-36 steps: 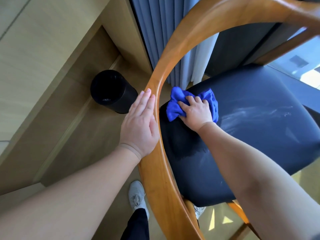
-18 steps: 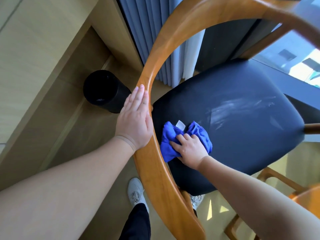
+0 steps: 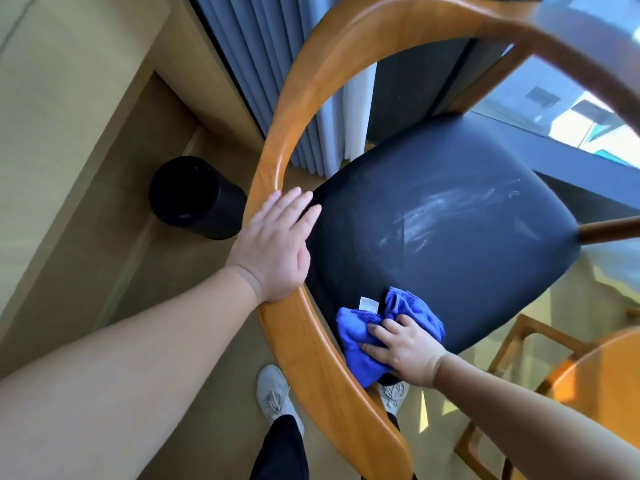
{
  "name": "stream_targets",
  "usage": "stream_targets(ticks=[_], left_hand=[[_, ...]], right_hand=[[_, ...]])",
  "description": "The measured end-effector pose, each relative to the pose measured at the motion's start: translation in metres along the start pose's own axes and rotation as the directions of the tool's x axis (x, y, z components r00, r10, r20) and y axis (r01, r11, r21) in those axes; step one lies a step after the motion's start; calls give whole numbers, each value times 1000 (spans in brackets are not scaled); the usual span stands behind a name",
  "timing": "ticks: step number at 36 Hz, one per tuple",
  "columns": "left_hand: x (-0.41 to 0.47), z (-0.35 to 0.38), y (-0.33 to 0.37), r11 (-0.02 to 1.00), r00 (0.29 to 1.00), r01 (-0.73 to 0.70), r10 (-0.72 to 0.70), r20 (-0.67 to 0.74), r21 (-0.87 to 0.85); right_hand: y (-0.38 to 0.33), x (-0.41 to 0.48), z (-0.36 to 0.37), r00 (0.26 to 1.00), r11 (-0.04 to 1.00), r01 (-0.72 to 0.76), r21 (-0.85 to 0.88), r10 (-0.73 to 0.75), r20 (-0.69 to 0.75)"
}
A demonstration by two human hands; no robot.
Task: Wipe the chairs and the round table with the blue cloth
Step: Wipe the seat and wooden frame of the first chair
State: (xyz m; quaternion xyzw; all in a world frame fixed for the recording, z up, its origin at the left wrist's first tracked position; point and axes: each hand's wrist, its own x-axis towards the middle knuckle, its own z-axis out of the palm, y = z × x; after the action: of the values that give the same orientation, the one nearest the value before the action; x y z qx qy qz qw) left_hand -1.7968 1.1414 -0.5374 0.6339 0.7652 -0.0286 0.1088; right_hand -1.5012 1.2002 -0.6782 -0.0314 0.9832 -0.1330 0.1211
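Now the right hand [image 3: 403, 348] presses down on the bunched blue cloth [image 3: 356, 341], fingers spread over it and not closed into a fist. The left hand [image 3: 273, 251] lies flat and relaxed on the chair's curved wooden rail [image 3: 287, 133]. The two hands are apart, one on each side of that rail.

Half a second ago the cloth was further up the left side of the seat [image 3: 450, 230]. It has since slid down to the near corner, just beside the rail, with a small white label [image 3: 367, 303] sticking up. The left fingers, which lay along the rail before, now angle across it and reach over the seat's edge.

The cloth is soft and fuzzy, crumpled into folds. The seat is a dark, smooth, leather-like pad with rounded corners and pale smeared streaks across its middle. The rail is glossy, honey-coloured wood bent into a wide hoop.

On the floor to the left stands a black, round bin [image 3: 197, 199]. Grey-blue pleated curtains [image 3: 263, 64] hang beyond it. Pale lace-up shoes [image 3: 273, 393] show below the rail. The rounded orange edge of a table [image 3: 602, 375] sits at lower right, blurred.
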Motion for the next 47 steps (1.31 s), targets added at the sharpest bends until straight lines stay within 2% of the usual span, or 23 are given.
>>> stream_targets(ticks=[2,4,8,11,16,20,22,27,29,31,33,38,40,44,47], left_hand=[[7,-1,-2,999,999,-5,3,41,49],[12,0,-2,998,999,36,-37,14,42],[16,2,5,965,959,261,-264,-104,-37],[13,3,6,943,936,326,-332,-117,-61],[14,1,6,951,947,310,-310,-87,-19],[15,-2,4,996,996,86,-86,-1,21],[17,-3,3,999,999,31,-32,18,21],[15,-1,4,986,985,164,-166,-57,-32],[15,0,4,985,983,171,-173,-66,-31],[15,-1,5,986,984,165,-166,-64,-31],[15,0,5,982,979,183,-186,-81,-45],[14,3,2,942,936,312,-327,-130,-119],[15,3,2,948,945,305,-313,-97,-89],[19,-1,0,983,987,152,-156,35,100],[22,-3,-1,986,990,92,-105,98,137]], right_hand=[[3,1,2,999,999,31,-18,-31,-14],[7,4,3,998,999,43,-25,-44,-43],[20,14,4,994,1000,-2,-28,-1,-113],[30,21,1,991,1000,-17,-16,14,-134],[54,39,-7,957,983,-181,43,186,-221],[75,51,-19,946,974,-223,37,225,-233],[88,56,-25,933,963,-263,52,268,-238],[107,65,-28,918,954,-296,54,299,-262],[119,69,-31,862,909,-407,89,414,-293],[142,76,-40,753,807,-574,141,588,-295],[170,83,-50,668,716,-682,150,693,-271],[205,98,-56,531,585,-788,190,803,-271],[200,101,-55,508,554,-807,205,828,-238],[182,106,-63,537,563,-793,230,826,-172],[150,109,-60,660,672,-715,193,740,-134]])
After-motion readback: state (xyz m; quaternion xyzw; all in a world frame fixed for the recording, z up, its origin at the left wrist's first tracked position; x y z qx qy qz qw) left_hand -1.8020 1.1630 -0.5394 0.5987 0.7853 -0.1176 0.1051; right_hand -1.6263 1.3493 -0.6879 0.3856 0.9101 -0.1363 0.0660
